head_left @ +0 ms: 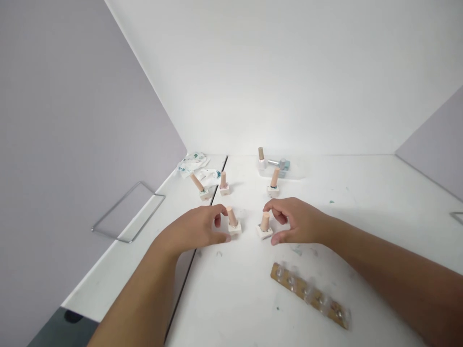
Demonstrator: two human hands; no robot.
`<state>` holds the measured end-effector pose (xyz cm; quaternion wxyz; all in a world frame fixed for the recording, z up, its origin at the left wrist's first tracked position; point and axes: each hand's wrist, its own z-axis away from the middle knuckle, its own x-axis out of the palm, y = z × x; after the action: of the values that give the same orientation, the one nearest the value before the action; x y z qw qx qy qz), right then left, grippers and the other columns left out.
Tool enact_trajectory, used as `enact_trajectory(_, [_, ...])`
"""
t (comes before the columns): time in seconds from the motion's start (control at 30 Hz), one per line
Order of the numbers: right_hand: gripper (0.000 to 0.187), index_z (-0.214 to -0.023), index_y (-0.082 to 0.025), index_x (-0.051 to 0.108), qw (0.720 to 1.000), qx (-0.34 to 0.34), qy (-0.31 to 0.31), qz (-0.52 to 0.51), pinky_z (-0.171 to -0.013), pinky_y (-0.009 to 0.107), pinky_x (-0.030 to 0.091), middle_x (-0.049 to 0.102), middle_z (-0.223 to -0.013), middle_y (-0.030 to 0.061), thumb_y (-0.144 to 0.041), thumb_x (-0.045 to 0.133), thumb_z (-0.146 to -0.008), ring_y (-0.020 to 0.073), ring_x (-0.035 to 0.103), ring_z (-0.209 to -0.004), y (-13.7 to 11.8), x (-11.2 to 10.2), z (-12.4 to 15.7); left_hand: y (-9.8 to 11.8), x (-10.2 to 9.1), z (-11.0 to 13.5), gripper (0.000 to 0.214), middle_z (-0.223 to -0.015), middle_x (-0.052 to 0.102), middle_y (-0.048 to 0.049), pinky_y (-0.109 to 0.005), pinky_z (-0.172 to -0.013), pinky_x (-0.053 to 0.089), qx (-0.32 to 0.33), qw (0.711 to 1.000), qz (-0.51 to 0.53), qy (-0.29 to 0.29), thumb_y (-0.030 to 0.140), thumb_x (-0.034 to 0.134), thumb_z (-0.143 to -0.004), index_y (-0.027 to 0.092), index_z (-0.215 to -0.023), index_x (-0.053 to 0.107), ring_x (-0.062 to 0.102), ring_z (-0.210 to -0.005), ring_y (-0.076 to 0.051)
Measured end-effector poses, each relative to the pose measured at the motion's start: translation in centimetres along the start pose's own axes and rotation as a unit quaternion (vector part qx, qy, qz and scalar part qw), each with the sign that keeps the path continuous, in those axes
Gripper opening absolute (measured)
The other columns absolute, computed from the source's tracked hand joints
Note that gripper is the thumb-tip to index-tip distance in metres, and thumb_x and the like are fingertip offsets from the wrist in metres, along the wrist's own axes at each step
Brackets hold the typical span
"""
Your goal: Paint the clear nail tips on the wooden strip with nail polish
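Note:
My left hand point(202, 226) is open, thumb and forefinger apart, at the left side of a nail polish bottle point(232, 222) with a peach cap. Its fingertips are very close to that bottle; whether they touch it I cannot tell. On the other side, my right hand point(296, 221) curves openly beside a second nail polish bottle point(265, 225), its fingers spread around the right side. Both bottles have white square bases and stand on the white table. Farther back stand a leaning-capped bottle point(200, 187), an upright bottle point(224, 184) and another bottle point(274, 183).
A wooden strip point(311, 296) holding several clear nail tips lies at the front right. At the back, a clear tray point(298, 171) holds more polish bottles. Stained tissues point(193, 164) are heaped back left. A metal handle point(128, 212) is at the left; a dark seam crosses the tabletop.

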<state>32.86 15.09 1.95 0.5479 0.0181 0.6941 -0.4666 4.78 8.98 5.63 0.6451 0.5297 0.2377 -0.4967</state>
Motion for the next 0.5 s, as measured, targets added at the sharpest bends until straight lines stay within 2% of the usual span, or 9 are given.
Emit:
enact_trajectory(0.07, [0.069, -0.107, -0.02, 0.06, 0.999, 0.001, -0.039, 0.027, -0.053, 0.026, 0.029, 0.054, -0.074, -0.003, -0.071, 0.074, -0.063, 0.0118, 0.045, -0.059, 0.0, -0.2, 0.1, 0.2, 0.2, -0.2, 0.037, -0.09, 0.061, -0.0004, -0.026, -0.059, 0.039, 0.006, 1.0, 0.001, -0.01, 0.049, 0.068, -0.072, 0.026, -0.101, 0.063, 0.056, -0.071, -0.017])
enact_trajectory(0.17, [0.059, -0.101, -0.021, 0.06, 0.996, 0.009, -0.067, 0.053, -0.054, 0.026, 0.03, 0.058, -0.077, -0.0023, -0.063, 0.077, -0.064, 0.0133, 0.049, -0.062, -0.3, -0.1, 0.2, 0.4, 0.6, -0.6, 0.028, -0.084, 0.061, 0.0007, -0.025, -0.058, 0.038, 0.019, 1.0, 0.003, -0.015, 0.045, 0.065, -0.074, 0.025, -0.094, 0.062, 0.054, -0.07, -0.016])
enact_trajectory(0.33, [0.036, -0.097, -0.022, 0.06, 0.996, 0.023, -0.06, 0.065, -0.059, 0.027, 0.035, 0.065, -0.086, -0.0008, -0.045, 0.072, -0.072, 0.0146, 0.055, -0.067, -0.5, 0.5, -0.1, 0.2, 1.4, -1.3, 0.019, -0.076, 0.06, 0.0022, -0.026, -0.056, 0.036, 0.039, 0.999, 0.009, -0.002, 0.04, 0.062, -0.075, 0.024, -0.084, 0.059, 0.051, -0.066, -0.016])
enact_trajectory(0.5, [0.022, -0.089, -0.022, 0.062, 0.995, 0.015, -0.05, 0.082, -0.063, 0.028, 0.035, 0.067, -0.081, -0.0004, -0.041, 0.065, -0.078, 0.0162, 0.057, -0.071, -0.5, 1.0, -0.5, -0.2, 2.0, -2.2, 0.017, -0.076, 0.061, 0.0016, -0.027, -0.057, 0.035, 0.047, 0.998, 0.017, 0.027, 0.039, 0.062, -0.075, 0.023, -0.08, 0.057, 0.053, -0.067, -0.017])
